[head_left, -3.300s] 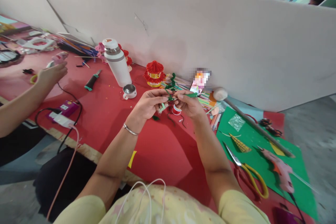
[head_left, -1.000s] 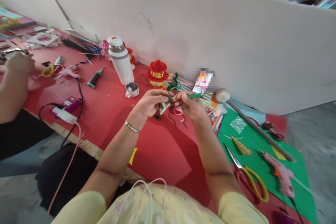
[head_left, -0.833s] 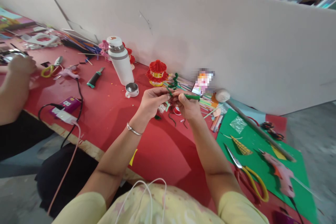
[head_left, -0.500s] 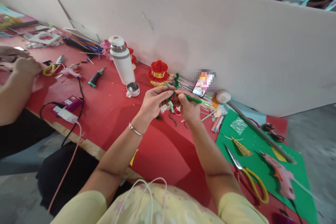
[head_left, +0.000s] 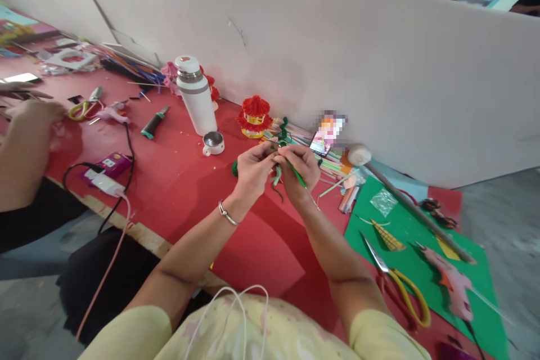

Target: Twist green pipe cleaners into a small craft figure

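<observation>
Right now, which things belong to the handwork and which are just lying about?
Likely in the job:
slim green tool, in the right hand
whatever the left hand pinches, mostly hidden

Seemingly just lying about:
white flask
small cup
pink glue gun on the green sheet

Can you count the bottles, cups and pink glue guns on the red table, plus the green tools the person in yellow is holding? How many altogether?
Bottles: 1, the white bottle
Cups: 1, the small cup
Pink glue guns: 2, the near glue gun and the far glue gun
Green tools held: 1, the green tool
Total: 5
</observation>
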`<act>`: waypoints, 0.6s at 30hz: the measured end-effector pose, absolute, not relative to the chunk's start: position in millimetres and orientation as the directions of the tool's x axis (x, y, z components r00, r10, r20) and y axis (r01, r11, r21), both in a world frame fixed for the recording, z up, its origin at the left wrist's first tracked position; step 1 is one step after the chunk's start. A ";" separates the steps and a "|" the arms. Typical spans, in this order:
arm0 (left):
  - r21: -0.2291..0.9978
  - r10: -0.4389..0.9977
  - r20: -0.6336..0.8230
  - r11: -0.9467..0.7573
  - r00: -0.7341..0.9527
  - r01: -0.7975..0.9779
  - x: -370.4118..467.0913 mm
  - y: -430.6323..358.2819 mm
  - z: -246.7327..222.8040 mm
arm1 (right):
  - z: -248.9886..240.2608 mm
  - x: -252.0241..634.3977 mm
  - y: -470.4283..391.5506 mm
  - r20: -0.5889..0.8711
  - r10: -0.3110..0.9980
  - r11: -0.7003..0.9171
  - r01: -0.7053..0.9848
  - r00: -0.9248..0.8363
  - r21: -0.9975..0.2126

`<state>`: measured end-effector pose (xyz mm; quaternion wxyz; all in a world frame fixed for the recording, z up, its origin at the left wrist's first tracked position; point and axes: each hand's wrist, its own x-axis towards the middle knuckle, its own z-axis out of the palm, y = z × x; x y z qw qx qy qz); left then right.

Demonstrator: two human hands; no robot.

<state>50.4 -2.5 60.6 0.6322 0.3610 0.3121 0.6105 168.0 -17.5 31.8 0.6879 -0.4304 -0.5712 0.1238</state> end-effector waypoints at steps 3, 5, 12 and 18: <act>0.761 0.964 -0.080 0.223 0.252 -0.609 46.8 -0.7 66.8 | 27.4 167.4 -17.1 0.672 0.659 0.598 0.307 0.337 -0.741; 0.728 0.937 -0.111 0.303 0.331 -0.614 40.1 3.9 70.3 | 29.3 171.8 -14.2 0.646 0.691 0.600 0.241 0.324 -0.763; 0.768 0.877 -0.122 0.380 0.464 -0.516 20.3 17.9 67.9 | 41.7 199.7 -3.1 0.568 0.815 0.562 0.081 0.119 -0.823; 0.780 0.863 -0.133 0.394 0.487 -0.486 14.8 19.9 68.4 | 57.6 206.5 -9.4 0.622 0.783 0.617 0.113 0.015 -0.779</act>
